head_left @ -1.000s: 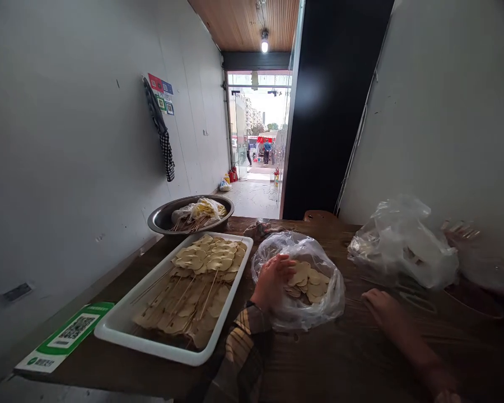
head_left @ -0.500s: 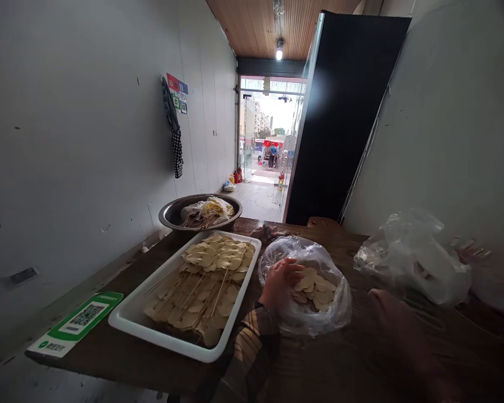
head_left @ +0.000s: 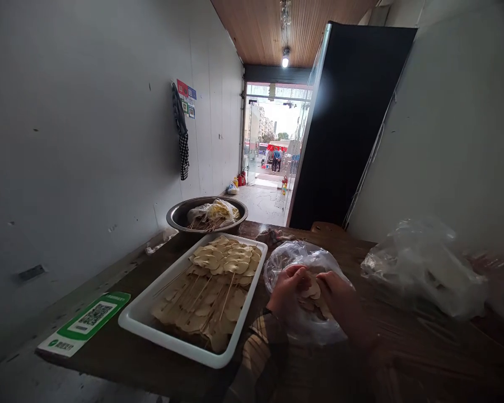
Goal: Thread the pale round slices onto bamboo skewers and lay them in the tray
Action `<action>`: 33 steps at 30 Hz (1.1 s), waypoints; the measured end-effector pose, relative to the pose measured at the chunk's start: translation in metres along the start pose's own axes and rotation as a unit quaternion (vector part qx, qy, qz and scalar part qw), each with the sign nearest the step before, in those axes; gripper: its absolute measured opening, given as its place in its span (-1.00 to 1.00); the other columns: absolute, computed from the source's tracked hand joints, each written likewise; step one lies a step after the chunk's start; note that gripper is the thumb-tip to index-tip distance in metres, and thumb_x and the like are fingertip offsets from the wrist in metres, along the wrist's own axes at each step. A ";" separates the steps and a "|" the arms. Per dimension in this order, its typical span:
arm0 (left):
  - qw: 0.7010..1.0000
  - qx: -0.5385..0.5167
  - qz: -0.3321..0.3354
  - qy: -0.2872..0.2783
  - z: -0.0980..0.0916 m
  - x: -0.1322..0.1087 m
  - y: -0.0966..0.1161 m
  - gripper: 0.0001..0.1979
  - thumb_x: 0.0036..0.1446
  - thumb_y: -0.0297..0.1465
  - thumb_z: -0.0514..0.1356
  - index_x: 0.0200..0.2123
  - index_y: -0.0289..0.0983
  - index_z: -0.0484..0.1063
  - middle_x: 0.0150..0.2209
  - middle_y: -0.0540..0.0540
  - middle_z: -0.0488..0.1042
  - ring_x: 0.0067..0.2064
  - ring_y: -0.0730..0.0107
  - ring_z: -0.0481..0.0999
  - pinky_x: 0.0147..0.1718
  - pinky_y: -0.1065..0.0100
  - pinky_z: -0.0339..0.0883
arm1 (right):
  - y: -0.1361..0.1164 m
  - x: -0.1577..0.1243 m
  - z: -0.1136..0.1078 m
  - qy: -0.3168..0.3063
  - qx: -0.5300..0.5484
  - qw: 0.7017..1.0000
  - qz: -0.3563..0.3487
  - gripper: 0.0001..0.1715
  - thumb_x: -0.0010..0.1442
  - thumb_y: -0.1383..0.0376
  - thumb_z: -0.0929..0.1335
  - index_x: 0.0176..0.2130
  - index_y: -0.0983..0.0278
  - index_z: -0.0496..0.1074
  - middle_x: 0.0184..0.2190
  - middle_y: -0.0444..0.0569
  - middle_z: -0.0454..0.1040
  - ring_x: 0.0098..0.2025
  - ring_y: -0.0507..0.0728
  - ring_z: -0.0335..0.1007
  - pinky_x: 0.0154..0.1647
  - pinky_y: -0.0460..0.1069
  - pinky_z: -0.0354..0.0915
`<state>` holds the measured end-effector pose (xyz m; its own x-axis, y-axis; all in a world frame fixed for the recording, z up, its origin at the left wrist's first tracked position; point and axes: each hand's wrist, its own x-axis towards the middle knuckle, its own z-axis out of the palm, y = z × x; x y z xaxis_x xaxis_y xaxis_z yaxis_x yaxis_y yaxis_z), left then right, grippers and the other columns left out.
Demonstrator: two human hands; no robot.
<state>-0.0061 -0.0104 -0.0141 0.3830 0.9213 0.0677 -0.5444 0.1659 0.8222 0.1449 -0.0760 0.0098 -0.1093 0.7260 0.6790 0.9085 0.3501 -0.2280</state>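
Observation:
Over the clear plastic bag (head_left: 277,263), my left hand (head_left: 286,286) has its fingers closed around a pale, thin slice (head_left: 313,289) that looks like potato. My right hand (head_left: 338,294) pinches at the right side of the same slices; how many are held I cannot tell. More slices lie in the bag below, partly hidden by my hands. To the left stands a white tray (head_left: 174,348) holding pale slices threaded on thin wooden skewers (head_left: 197,295), laid in overlapping layers.
Behind the tray a metal basin (head_left: 177,218) holds bagged skewers. A crumpled plastic bag (head_left: 422,268) lies at the right of the dark table (head_left: 109,358). A green QR-code card (head_left: 86,322) lies at its left edge. A crumpled cloth (head_left: 273,235) sits at the back.
My right hand has come in from the right side of the table to the bag and meets my left hand. The slices are now lifted between both hands. The view has shifted slightly.

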 end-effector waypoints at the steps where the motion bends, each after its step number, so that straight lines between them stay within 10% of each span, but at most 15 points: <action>1: 1.000 0.002 0.002 0.003 0.000 0.000 0.000 -0.49 -0.16 -0.07 0.43 -0.28 -0.36 0.49 -0.46 -0.09 0.51 -0.48 0.45 0.46 -0.44 0.40 0.27 | 0.001 0.001 0.007 0.001 0.006 1.000 -0.004 -0.67 0.40 0.18 0.17 -0.28 0.19 0.43 -0.37 -0.04 0.52 -0.34 0.12 0.46 -0.32 -0.01 0.30; 11: 0.997 0.069 0.033 0.032 -0.001 0.003 -0.001 -0.59 -0.20 -0.12 0.44 -0.47 -0.34 0.45 -0.58 -0.04 0.42 -0.55 0.49 0.33 -0.51 0.40 0.16 | 0.012 0.002 0.040 0.018 0.082 0.996 -0.031 -0.69 0.38 0.28 0.18 -0.23 0.21 0.48 -0.29 0.01 0.53 -0.25 0.16 0.45 -0.22 0.04 0.33; 33: 0.928 0.346 0.118 0.076 0.000 0.001 0.009 -0.61 0.07 -0.12 0.28 -0.60 -0.29 0.42 -0.61 -0.03 0.41 -0.52 0.44 0.32 -0.47 0.40 0.14 | 0.021 -0.002 0.012 -0.019 -0.021 0.999 -0.046 -0.72 0.38 0.28 0.23 -0.18 0.18 0.53 -0.27 -0.03 0.59 -0.28 0.13 0.47 -0.31 -0.01 0.22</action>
<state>-0.0106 -0.0085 -0.0063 0.1755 0.9509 0.2550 0.0299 -0.2640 0.9640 0.1595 -0.0625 -0.0045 -0.2068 0.7139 0.6690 0.9098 0.3918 -0.1368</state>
